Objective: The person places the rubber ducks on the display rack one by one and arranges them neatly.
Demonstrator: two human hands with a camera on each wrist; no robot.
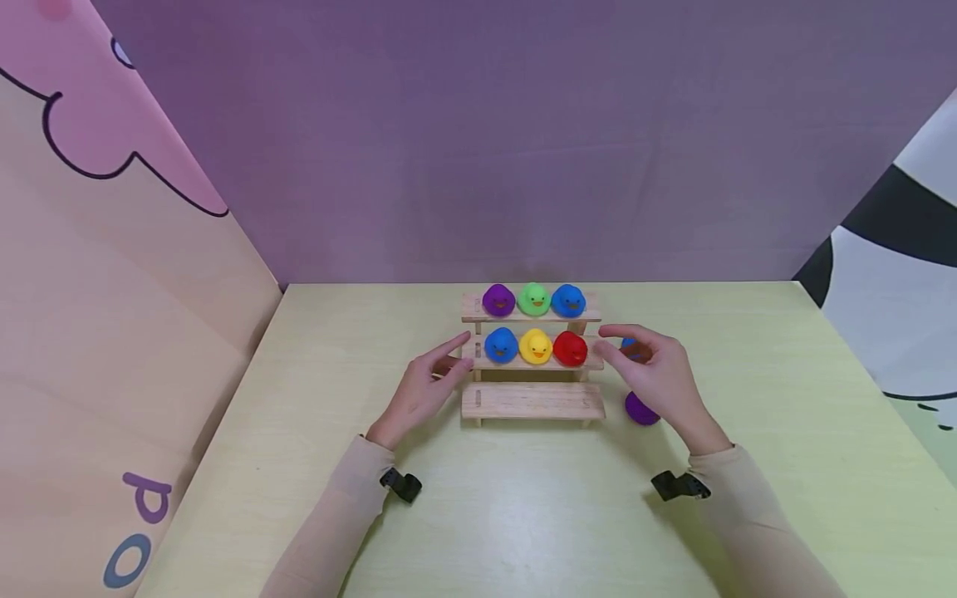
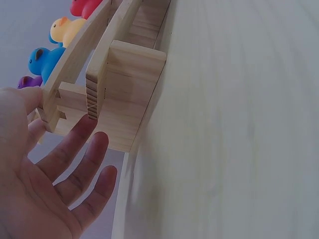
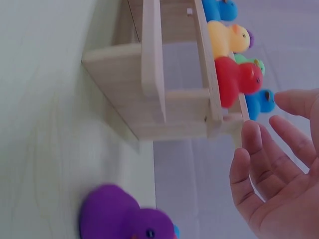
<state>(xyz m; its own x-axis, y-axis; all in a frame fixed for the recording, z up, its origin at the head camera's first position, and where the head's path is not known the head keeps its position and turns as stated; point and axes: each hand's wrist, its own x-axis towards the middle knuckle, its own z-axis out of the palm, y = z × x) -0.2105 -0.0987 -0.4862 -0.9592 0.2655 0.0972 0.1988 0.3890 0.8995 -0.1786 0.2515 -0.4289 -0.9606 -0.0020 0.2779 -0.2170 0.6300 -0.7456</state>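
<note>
head: rightmost blue toy (image 1: pixel 630 342) mostly hidden | right wrist: purple duck (image 3: pixel 110 214) cropped | left wrist: red duck (image 2: pixel 86 7) cropped

The table (image 1: pixel 553 515) has a pale wood-like surface. Behind its far edge stands a purple wall (image 1: pixel 523 141). Along its left edge is a light panel (image 1: pixel 112 316), which carries a pink shape (image 1: pixel 127 116) with black outline, a purple letter (image 1: pixel 147 482) and a blue ring (image 1: pixel 145 550). Beyond the far right corner, another panel (image 1: pixel 890 307) shows white and black areas.
</note>
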